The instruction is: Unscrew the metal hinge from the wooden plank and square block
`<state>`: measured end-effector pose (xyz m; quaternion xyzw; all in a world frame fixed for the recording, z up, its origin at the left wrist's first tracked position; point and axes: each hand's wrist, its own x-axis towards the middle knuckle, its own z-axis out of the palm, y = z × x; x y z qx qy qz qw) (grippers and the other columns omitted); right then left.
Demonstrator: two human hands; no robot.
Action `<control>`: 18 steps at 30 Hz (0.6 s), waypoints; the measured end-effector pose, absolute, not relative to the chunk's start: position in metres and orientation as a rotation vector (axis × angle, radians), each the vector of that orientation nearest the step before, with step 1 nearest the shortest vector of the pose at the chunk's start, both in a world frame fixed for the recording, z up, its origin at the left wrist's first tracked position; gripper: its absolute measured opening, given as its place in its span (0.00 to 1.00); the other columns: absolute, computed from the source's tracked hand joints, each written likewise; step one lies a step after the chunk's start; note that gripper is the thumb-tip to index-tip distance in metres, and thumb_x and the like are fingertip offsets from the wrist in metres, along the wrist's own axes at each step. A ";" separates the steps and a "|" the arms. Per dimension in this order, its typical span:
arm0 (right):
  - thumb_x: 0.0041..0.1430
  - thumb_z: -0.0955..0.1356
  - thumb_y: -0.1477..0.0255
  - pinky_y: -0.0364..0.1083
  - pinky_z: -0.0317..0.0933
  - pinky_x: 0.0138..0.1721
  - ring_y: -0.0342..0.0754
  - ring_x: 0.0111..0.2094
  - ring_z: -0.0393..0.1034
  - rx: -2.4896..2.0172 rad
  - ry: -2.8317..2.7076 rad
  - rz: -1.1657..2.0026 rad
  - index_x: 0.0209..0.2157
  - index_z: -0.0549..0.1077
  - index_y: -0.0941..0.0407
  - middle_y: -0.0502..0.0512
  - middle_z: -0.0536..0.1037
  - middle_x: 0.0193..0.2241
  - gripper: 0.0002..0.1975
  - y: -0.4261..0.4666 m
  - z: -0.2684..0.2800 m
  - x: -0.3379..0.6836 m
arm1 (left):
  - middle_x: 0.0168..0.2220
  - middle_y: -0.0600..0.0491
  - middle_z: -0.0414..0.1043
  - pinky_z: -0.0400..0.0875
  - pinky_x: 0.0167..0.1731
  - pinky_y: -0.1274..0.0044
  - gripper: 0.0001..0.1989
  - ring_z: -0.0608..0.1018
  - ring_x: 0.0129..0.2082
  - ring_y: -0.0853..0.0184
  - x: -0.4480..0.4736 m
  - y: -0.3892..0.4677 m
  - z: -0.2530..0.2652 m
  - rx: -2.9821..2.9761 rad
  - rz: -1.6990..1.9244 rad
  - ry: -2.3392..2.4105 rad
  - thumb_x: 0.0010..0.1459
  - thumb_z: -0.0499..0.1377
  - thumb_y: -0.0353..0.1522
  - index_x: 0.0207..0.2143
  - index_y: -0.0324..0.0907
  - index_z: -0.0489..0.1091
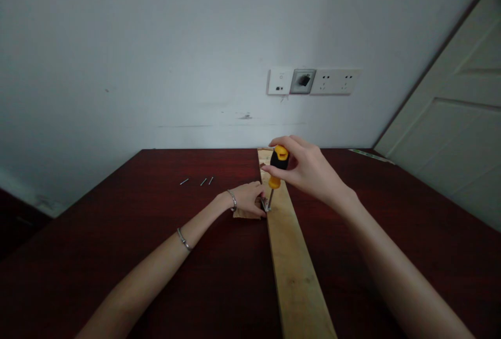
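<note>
A long wooden plank (291,255) lies lengthwise on the dark red table. My right hand (307,164) grips a screwdriver (279,157) by its yellow and black handle, its shaft slanting down to the plank's left edge. At that tip sits a small metal bracket (267,207), partly covered by fingers. My left hand (250,198) is closed on the bracket against the plank's side, with bracelets on the wrist and forearm. Beneath the left hand a flat brown piece (246,214), cardboard or wood, pokes out. Whether a screw is under the tip is too small to tell.
Several loose screws (203,182) lie on the table (117,224) left of the hands. Behind it rises a white wall (176,57) with sockets (334,82). A white panelled door (462,98) stands at the right, and a thin strip (370,155) lies near the far right edge.
</note>
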<state>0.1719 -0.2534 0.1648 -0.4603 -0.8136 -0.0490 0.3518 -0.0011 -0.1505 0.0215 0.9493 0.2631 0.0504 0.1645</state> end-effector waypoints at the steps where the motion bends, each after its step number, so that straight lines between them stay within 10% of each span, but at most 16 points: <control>1: 0.55 0.68 0.63 0.46 0.62 0.35 0.46 0.31 0.67 -1.161 -2.100 -0.086 0.47 0.67 0.55 0.55 0.72 0.37 0.19 -0.253 0.165 0.172 | 0.40 0.50 0.65 0.65 0.39 0.74 0.25 0.70 0.40 0.61 -0.001 -0.151 0.022 2.707 0.138 0.752 0.42 0.67 0.47 0.35 0.41 0.62; 18: 0.53 0.65 0.70 0.50 0.63 0.38 0.52 0.38 0.69 -1.176 -2.168 -0.043 0.56 0.56 0.55 0.61 0.70 0.48 0.28 -0.252 0.161 0.173 | 0.38 0.53 0.65 0.64 0.36 0.76 0.25 0.70 0.37 0.64 -0.001 -0.154 0.027 2.678 0.097 0.804 0.42 0.67 0.47 0.35 0.42 0.63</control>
